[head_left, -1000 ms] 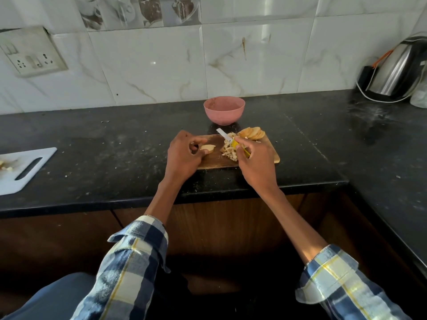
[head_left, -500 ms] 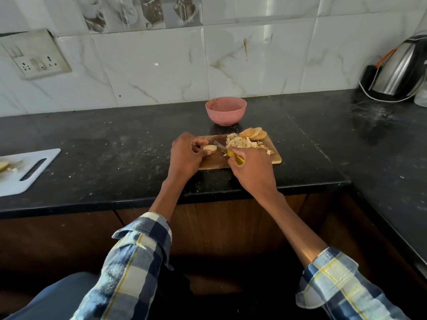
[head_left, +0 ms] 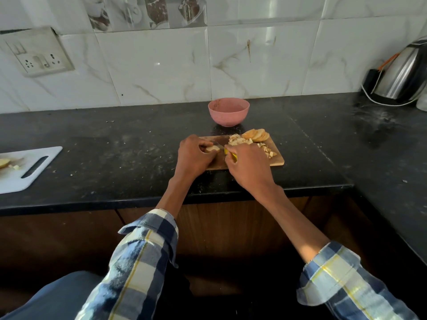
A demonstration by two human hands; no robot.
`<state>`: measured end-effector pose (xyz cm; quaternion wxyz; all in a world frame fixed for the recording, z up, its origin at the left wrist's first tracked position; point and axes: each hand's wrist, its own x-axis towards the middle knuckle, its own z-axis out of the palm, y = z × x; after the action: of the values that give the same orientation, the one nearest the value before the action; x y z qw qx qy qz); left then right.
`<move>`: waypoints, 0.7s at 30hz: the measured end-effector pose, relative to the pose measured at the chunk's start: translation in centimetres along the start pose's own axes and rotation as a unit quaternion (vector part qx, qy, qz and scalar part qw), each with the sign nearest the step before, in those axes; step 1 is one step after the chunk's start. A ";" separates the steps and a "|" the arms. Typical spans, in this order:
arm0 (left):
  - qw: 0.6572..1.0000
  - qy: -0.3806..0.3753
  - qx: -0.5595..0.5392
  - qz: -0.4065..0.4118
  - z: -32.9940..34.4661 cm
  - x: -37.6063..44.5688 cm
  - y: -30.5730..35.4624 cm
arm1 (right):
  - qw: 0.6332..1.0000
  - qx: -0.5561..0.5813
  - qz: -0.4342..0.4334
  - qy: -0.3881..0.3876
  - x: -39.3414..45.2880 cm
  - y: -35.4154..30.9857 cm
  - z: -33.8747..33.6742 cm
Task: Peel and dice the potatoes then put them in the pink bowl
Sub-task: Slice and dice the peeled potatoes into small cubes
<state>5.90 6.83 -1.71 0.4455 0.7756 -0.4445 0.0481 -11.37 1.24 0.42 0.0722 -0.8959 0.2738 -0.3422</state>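
Your black bench runs the full width under the marbled wall tiles and turns a corner at the right. In that far right corner stands a steel kettle with its cord looped on the bench. A white cutting board lies near the left end of the bench, with a few pale potato scraps on its left part. On the wall above it sits a socket plate.

Close to the bench's front edge, about midway along, lies your wooden cutting board. Behind its far edge, on the bench and apart from it, the pink bowl stands upright; what it holds cannot be told from here.

Your left hand rests on the board's left end, fingers curled round a pale potato piece and pinning it to the wood. Your right hand is clamped on the yellow handle of a knife, whose blade reaches toward the piece under your left hand; whether it touches is blurred.

At the board's far right corner leans a row of potato slices. Just beside them, running along the right side, lies a heap of diced potato.
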 end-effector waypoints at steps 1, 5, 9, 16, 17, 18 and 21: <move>1.000 0.000 0.004 -0.003 0.0 0.0 0.1 | 1.000 -0.008 -0.001 -0.008 0.5 -0.3 0.0; 1.000 -0.001 0.006 -0.009 -0.2 -0.3 0.5 | 0.998 -0.054 0.026 -0.034 2.0 -1.4 -0.3; 1.000 0.006 0.003 -0.018 0.1 -0.3 0.4 | 0.993 -0.091 0.028 -0.069 1.3 -1.5 -1.8; 1.000 0.010 -0.002 -0.014 0.1 -0.2 0.0 | 0.993 -0.086 0.017 -0.077 -0.1 -1.0 -5.4; 1.000 0.009 -0.004 -0.009 0.0 -0.2 -0.1 | 0.995 -0.074 0.018 -0.065 -0.2 -1.0 -5.5; 1.000 0.009 -0.007 -0.005 -0.1 -0.2 -0.3 | 0.997 -0.061 0.021 -0.050 -0.2 -1.1 -5.5; 1.000 0.010 -0.013 -0.003 -0.4 -0.6 -0.3 | 0.998 -0.041 0.031 -0.020 0.2 -1.4 -4.5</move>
<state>5.92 7.55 -1.92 0.4601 0.7708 -0.4378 0.0487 -13.52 2.58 4.41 0.0511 -0.8960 0.3138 -0.3101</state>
